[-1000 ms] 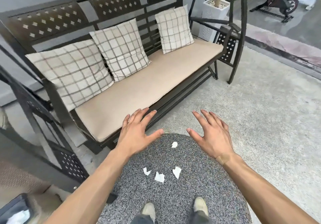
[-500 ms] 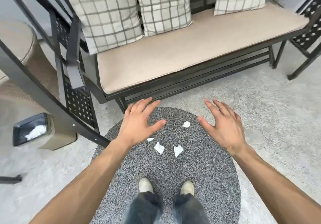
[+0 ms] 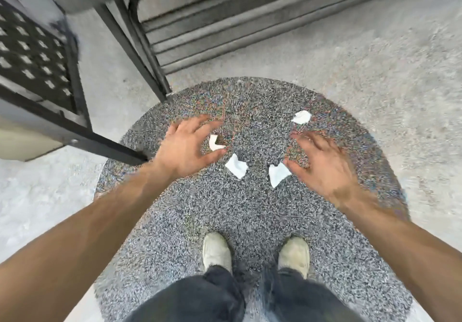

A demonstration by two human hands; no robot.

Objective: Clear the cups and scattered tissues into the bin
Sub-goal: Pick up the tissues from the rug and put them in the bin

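Seen from above: four white tissue scraps scattered on a round speckled grey rug (image 3: 250,221), feet planted at 6 o'clock. Left hand (image 3: 186,148) spread open over the rug at about 10 o'clock from rug centre, fingers curled around, yet apparently not gripping, the curved tissue scrap (image 3: 214,143); judged a cupping posture suited to pinching thin paper off coarse pile. Right hand (image 3: 318,164) likewise open and empty at 2 o'clock, thumb tip just beside the pointed tissue scrap (image 3: 278,174), presumably so that both hands gather at once. Between the hands, the square tissue scrap (image 3: 236,166) lying flat and untouched; at 1 o'clock, beyond the right fingertips, the far tissue scrap (image 3: 301,117), also free. Dark metal bench frame (image 3: 140,46) with perforated side panel at 11 o'clock, its leg meeting the rug edge. No cups and no bin identifiable in view. No brands, labels or legible writing anywhere. Motion blur on both hands.
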